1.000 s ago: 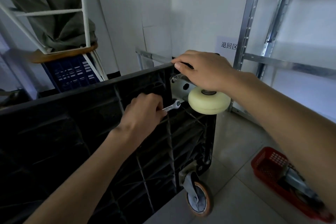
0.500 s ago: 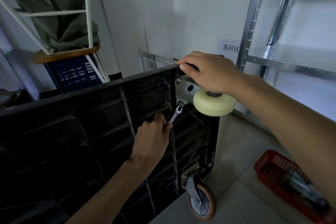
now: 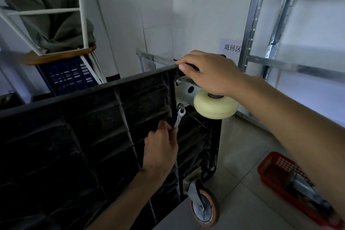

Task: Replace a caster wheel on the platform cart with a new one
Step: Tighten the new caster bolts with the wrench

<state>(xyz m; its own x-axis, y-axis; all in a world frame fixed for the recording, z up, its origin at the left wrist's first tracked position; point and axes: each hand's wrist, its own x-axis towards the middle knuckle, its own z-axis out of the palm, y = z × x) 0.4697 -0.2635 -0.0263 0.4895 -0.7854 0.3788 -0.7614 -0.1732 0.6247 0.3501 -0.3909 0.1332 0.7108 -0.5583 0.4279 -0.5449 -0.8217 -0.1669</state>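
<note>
Caster wheel (image 3: 216, 105), cream, sits at the upper corner of the tipped cart (image 3: 93, 136), its plate steadied by the right hand (image 3: 211, 73), fingers curled over the bracket. The left hand (image 3: 160, 149) grips a wrench (image 3: 178, 118) seated on the lower bolt (image 3: 180, 106); the wrench head should sit square and turn in short arcs.

Tiled floor (image 3: 242, 155) under tipped-up platform cart (image 3: 74, 145) and red basket (image 3: 276, 172).

The only legible writing is three black Chinese characters, 退回区, printed on a white paper sign (image 3: 230, 47) stuck to the white wall at about one o'clock, its right edge cut off by the metal shelving upright (image 3: 251, 24).
</note>
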